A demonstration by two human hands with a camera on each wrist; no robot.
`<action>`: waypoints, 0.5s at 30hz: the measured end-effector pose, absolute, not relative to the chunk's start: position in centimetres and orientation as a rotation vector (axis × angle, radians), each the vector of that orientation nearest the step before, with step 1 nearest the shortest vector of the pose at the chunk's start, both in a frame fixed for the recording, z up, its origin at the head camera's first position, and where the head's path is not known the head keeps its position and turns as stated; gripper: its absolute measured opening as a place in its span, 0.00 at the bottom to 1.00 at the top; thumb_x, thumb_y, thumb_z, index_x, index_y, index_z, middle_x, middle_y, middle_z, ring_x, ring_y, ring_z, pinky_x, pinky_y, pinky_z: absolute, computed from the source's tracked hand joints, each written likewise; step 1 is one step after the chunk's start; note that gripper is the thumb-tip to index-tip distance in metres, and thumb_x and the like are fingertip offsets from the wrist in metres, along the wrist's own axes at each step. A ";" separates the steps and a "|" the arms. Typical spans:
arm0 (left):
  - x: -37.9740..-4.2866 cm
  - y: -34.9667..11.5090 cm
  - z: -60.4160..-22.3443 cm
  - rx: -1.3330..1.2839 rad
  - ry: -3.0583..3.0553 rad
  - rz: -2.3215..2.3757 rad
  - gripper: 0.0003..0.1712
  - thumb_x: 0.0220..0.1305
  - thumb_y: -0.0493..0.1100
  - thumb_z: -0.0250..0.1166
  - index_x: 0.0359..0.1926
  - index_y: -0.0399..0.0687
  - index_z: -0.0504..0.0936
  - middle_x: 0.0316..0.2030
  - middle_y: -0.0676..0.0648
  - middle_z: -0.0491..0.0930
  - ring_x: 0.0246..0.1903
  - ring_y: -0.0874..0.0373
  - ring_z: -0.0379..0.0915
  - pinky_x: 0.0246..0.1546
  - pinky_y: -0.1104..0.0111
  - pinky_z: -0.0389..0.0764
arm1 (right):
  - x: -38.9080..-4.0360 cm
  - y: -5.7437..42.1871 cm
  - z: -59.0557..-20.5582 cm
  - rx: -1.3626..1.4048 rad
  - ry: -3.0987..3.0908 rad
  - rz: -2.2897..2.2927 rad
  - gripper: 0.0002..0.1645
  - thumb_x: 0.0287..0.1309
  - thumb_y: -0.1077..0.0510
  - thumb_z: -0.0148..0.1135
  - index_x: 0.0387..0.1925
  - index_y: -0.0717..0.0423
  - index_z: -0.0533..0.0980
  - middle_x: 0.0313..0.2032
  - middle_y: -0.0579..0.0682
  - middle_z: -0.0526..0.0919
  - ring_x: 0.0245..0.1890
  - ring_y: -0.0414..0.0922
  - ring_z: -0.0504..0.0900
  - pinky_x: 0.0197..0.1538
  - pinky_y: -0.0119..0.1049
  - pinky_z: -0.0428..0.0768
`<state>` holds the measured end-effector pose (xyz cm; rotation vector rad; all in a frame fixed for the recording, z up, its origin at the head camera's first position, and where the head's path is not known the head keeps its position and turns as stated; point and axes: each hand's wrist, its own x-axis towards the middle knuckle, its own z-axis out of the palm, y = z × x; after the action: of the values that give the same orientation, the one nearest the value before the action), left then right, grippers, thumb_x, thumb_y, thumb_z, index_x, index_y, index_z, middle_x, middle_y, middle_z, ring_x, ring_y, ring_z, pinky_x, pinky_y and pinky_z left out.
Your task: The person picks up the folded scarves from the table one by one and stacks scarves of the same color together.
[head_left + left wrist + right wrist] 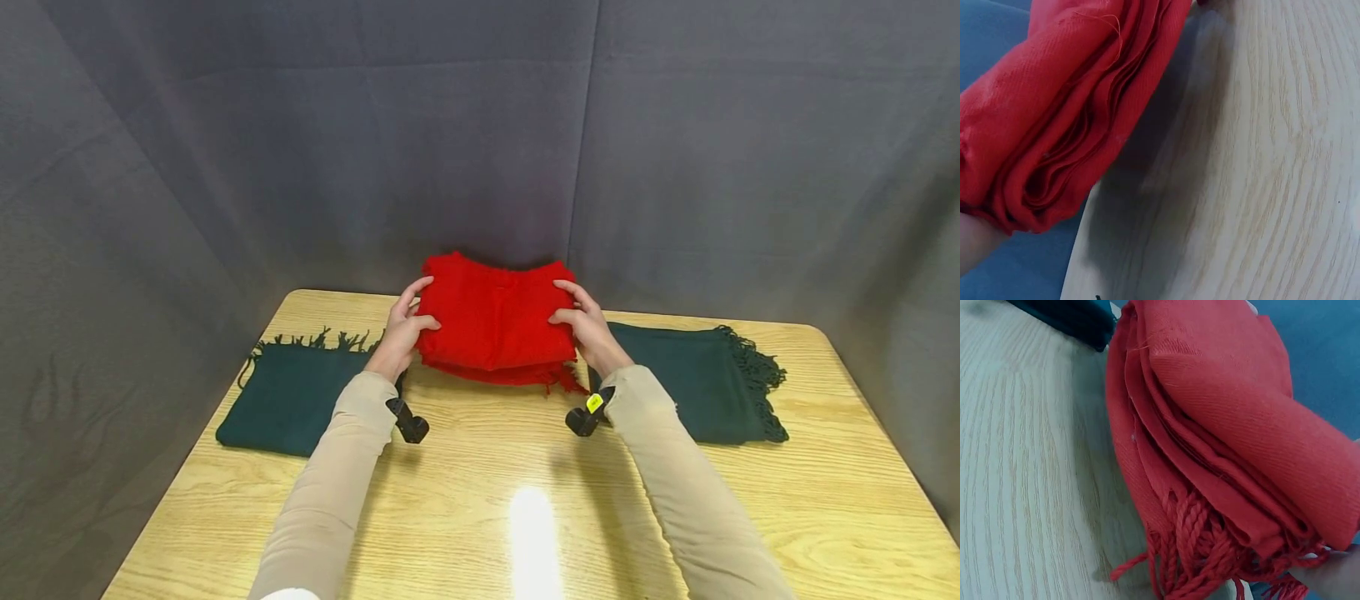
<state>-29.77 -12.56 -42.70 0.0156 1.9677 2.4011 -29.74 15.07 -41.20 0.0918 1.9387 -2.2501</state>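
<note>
Both hands hold a folded red scarf (495, 317) by its two short sides, near the back of the table. My left hand (405, 327) grips the left side, its thumb on the near face. At the opposite side my right hand (588, 327) grips in the same way. The left wrist view shows the stacked layers of the scarf (1079, 125) above the wood, with a shadow below. Twisted red fringe (1197, 550) hangs from one corner in the right wrist view.
A folded dark green scarf (288, 400) with fringe lies on the left of the wooden table (465, 500). Another dark green scarf (693, 383), fringed along its right side, lies at the right. Grey cloth (465, 150) hangs behind the table.
</note>
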 end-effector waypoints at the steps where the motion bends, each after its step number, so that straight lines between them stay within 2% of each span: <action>1: -29.9 -12.6 -42.8 0.014 1.965 2.400 0.41 0.46 0.21 0.54 0.61 0.55 0.67 0.48 0.49 0.69 0.44 0.54 0.67 0.35 0.67 0.76 | -29.8 15.1 -41.3 0.093 1.942 -2.246 0.37 0.48 0.73 0.51 0.62 0.49 0.62 0.46 0.49 0.64 0.44 0.47 0.67 0.38 0.34 0.76; 9: -30.8 -12.3 -43.9 -0.042 1.939 2.401 0.42 0.44 0.20 0.53 0.60 0.56 0.68 0.46 0.46 0.72 0.41 0.53 0.70 0.32 0.66 0.77 | -30.3 14.9 -42.2 0.111 1.976 -2.212 0.40 0.47 0.74 0.49 0.63 0.50 0.61 0.45 0.49 0.65 0.40 0.46 0.69 0.36 0.32 0.74; 15: -31.2 -12.2 -44.7 -0.073 1.958 2.387 0.42 0.45 0.20 0.53 0.61 0.56 0.68 0.47 0.46 0.71 0.42 0.53 0.69 0.32 0.67 0.76 | -30.5 14.9 -43.3 0.190 1.943 -2.199 0.40 0.46 0.74 0.49 0.63 0.47 0.61 0.49 0.50 0.63 0.47 0.50 0.65 0.45 0.44 0.72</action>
<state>-31.17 -12.23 -44.75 -0.0731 1.9583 2.3872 -30.50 14.89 -43.27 0.1898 1.9428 -2.1986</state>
